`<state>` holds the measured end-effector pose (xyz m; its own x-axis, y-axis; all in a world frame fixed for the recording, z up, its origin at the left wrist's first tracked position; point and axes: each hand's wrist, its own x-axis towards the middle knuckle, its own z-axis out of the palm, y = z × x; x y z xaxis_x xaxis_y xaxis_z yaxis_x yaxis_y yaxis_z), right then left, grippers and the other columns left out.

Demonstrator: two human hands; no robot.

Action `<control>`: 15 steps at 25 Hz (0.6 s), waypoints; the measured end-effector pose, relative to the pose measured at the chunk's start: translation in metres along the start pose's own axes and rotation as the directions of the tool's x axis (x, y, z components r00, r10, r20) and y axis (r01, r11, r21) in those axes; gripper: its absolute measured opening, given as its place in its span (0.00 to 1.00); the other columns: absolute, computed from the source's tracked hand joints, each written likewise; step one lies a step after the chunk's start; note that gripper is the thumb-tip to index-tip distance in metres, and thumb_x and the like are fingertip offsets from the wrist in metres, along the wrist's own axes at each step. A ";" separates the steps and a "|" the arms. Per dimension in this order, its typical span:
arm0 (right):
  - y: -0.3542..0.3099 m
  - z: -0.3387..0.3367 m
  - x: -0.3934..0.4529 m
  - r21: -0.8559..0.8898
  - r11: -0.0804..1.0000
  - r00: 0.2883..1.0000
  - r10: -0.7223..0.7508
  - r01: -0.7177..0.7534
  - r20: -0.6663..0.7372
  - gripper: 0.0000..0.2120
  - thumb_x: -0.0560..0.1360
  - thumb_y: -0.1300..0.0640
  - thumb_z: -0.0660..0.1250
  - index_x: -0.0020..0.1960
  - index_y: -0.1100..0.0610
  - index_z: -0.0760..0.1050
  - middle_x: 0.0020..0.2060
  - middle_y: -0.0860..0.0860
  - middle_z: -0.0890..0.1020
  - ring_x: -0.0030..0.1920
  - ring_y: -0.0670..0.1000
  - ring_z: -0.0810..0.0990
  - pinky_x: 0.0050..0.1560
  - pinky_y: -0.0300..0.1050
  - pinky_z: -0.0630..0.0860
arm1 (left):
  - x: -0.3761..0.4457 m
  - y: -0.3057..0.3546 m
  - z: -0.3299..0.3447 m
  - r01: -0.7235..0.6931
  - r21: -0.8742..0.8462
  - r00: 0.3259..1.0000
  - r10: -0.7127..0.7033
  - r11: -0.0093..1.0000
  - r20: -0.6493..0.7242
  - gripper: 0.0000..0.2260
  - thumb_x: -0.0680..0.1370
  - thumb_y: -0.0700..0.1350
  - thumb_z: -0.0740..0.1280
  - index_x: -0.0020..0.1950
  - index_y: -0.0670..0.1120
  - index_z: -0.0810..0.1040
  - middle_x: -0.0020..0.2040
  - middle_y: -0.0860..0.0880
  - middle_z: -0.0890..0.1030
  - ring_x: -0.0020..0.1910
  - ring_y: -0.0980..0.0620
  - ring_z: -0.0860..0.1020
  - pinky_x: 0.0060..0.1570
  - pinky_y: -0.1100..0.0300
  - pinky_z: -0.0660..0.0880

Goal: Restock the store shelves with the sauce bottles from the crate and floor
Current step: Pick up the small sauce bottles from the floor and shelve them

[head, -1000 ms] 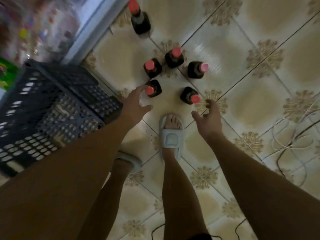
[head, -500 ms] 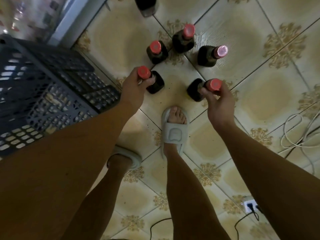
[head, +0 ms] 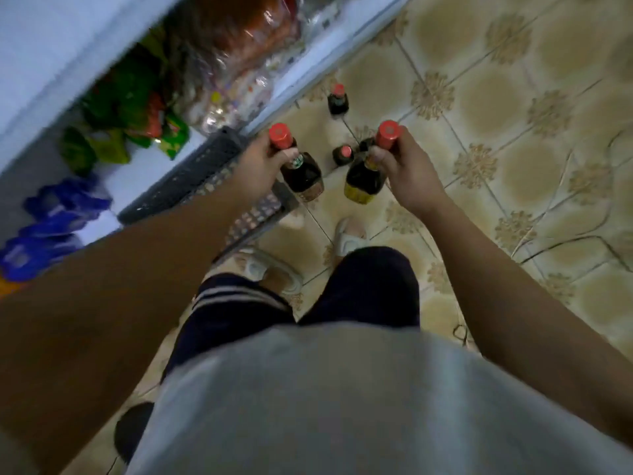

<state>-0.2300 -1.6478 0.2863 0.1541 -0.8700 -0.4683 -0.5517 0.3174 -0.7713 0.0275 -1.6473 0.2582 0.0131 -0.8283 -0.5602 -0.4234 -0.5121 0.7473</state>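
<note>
My left hand [head: 257,166] grips the neck of a dark sauce bottle [head: 302,173] with a red cap, lifted off the floor. My right hand [head: 407,168] grips the neck of a second dark sauce bottle [head: 364,180] with a red cap and a yellow label. Both bottles hang over the tiled floor in front of me. Below them stand more red-capped bottles: one [head: 342,155] between my hands, partly hidden, and one [head: 338,101] farther off by the shelf base. The dark plastic crate [head: 191,176] lies under my left forearm.
White store shelves [head: 51,56] on the left hold green snack packets [head: 113,132], blue packs [head: 51,217] and clear-wrapped goods [head: 239,46]. My feet in pale slippers [head: 349,238] stand on the patterned tile floor [head: 513,97]. Cables [head: 582,214] trail on the floor at right.
Both hands have lifted their bottles off the floor by the necks. I have straightened up, so the view now takes in the shelves and fewer floor bottles.
</note>
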 end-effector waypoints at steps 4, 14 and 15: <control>-0.117 -0.002 -0.034 -0.021 0.984 0.984 -0.177 0.178 0.028 0.11 0.82 0.52 0.61 0.62 0.55 0.71 0.44 0.42 0.76 0.44 0.37 0.74 0.39 0.23 0.67 | -0.083 0.064 -0.089 -0.153 -0.032 0.975 0.146 0.988 -0.168 0.09 0.78 0.44 0.71 0.57 0.44 0.78 0.50 0.50 0.80 0.47 0.61 0.76 0.48 0.75 0.71; -0.310 0.088 -0.046 -0.167 0.852 0.854 -0.446 0.497 0.266 0.12 0.81 0.47 0.61 0.52 0.55 0.72 0.40 0.49 0.76 0.42 0.51 0.74 0.43 0.50 0.69 | -0.198 0.072 -0.244 -0.128 -0.011 0.682 0.080 0.992 -0.727 0.14 0.72 0.57 0.74 0.48 0.47 0.83 0.40 0.49 0.84 0.42 0.50 0.81 0.46 0.56 0.77; -0.321 0.098 -0.047 -0.179 0.842 0.847 -0.454 0.509 0.275 0.12 0.81 0.46 0.61 0.52 0.55 0.72 0.40 0.49 0.76 0.42 0.51 0.74 0.43 0.50 0.69 | -0.206 0.067 -0.255 -0.124 -0.007 0.665 0.078 0.992 -0.743 0.15 0.72 0.58 0.74 0.49 0.47 0.83 0.41 0.49 0.84 0.42 0.50 0.81 0.47 0.54 0.78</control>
<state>0.0195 -1.6719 0.5135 0.6068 -0.7776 -0.1650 -0.5325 -0.2435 -0.8107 0.2276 -1.5693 0.5148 0.6485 -0.7597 -0.0492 -0.4152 -0.4071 0.8135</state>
